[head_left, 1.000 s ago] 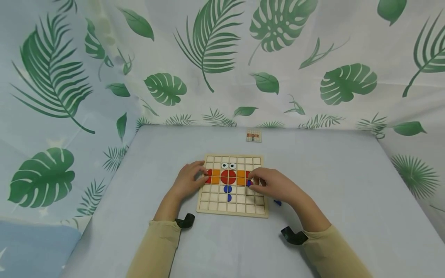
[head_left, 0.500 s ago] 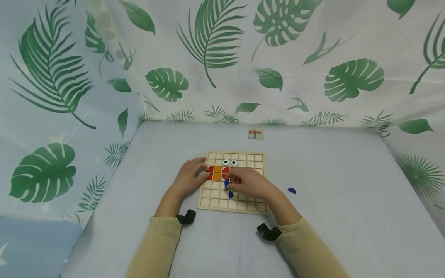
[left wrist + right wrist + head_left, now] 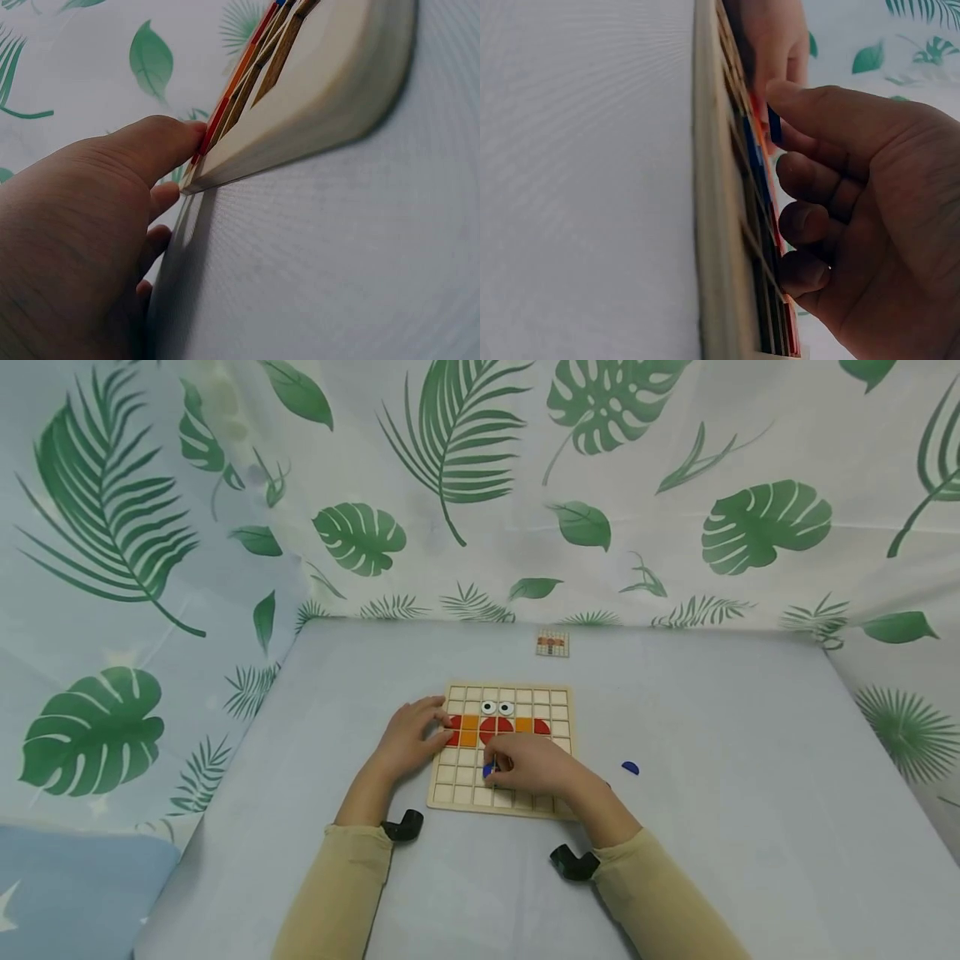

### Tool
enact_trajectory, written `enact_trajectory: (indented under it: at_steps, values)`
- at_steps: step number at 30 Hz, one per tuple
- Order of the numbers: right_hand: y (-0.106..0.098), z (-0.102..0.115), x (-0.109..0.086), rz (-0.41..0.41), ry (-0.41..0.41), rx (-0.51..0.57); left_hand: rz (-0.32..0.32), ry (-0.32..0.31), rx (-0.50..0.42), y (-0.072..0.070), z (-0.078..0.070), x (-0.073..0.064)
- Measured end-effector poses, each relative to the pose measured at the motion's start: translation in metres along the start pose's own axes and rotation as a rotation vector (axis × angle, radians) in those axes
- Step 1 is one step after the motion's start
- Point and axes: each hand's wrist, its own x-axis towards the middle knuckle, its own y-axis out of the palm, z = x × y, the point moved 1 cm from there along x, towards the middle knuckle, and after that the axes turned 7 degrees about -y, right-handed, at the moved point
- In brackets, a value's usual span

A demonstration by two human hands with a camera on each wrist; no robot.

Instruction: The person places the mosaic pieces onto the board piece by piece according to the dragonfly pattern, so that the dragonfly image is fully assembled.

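Observation:
My left hand (image 3: 408, 739) grips the left edge of a wooden grid board (image 3: 450, 793), its thumb on a red piece (image 3: 217, 124) there. Over the board's lower middle, my right hand (image 3: 532, 764) pinches a small blue piece (image 3: 775, 124) between thumb and index finger. In the right wrist view that piece stands on edge, just off the board's surface. Red and orange pieces form a band across the board, with two eye discs (image 3: 497, 707) above it. The right hand covers part of the blue pieces and the lower right cells.
A blue half-disc (image 3: 630, 767) lies on the table right of the board. Behind the board is a small square pattern card (image 3: 552, 643). Leaf-print cloth (image 3: 465, 460) hangs at the back and sides of the table.
From the board's right side, my right hand has moved left and slightly down to the lower middle, carrying the blue piece. My left hand stays at the board's edge.

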Motion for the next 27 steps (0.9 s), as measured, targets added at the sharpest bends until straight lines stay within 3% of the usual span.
enact_trajectory:
  at_steps: [27]
  values:
    - [0.0045, -0.0013, -0.0007, 0.042, -0.075, -0.081, -0.012, -0.005, 0.013, 0.0009, 0.0003, 0.0]
